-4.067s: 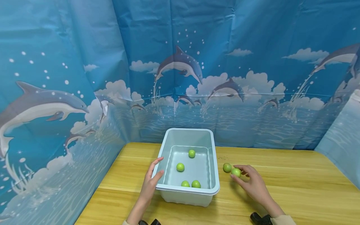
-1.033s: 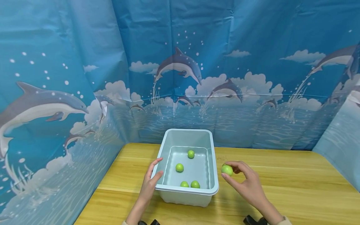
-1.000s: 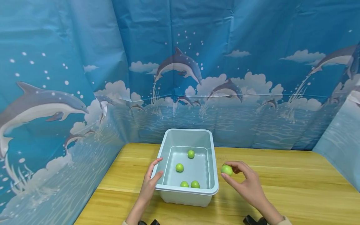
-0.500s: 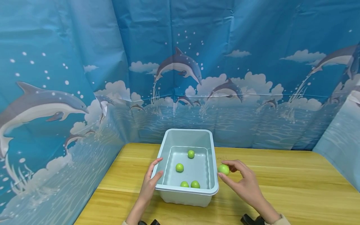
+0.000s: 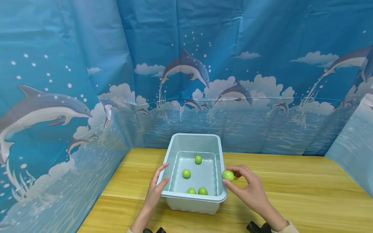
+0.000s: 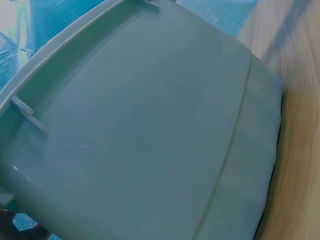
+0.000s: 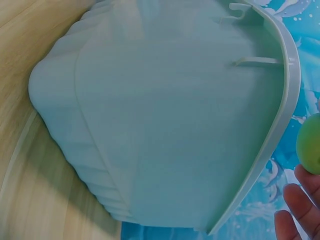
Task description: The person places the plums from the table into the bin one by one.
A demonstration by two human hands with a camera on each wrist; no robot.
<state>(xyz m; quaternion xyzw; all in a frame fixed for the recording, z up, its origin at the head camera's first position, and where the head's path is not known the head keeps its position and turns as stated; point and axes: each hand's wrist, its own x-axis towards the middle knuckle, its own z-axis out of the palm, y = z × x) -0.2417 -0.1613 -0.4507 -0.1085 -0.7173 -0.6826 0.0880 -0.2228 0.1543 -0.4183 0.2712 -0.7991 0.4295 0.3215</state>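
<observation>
A pale blue-green plastic tub (image 5: 193, 201) stands on the wooden table, with several small round green fruits (image 5: 186, 173) on its floor. My left hand (image 5: 155, 187) holds the tub's left rim, thumb inside the opening. At the right rim, my right hand (image 5: 252, 187) pinches another green fruit (image 5: 228, 175) between thumb and fingertips, level with the tub's edge. In the right wrist view this green fruit (image 7: 310, 145) shows beside the rim, above curled fingers. Behind those fingers, a second fruit on the table is mostly hidden in the head view.
The wooden table (image 5: 297, 191) spreads out to the right of the tub. A blue curtain printed with dolphins (image 5: 186, 68) hangs behind and along the left side. Black wrist mounts (image 5: 257, 227) sit on both wrists.
The right hand has lifted its green fruit from the table and carried it leftward to the tub's right rim. The left hand and the tub have stayed in place.
</observation>
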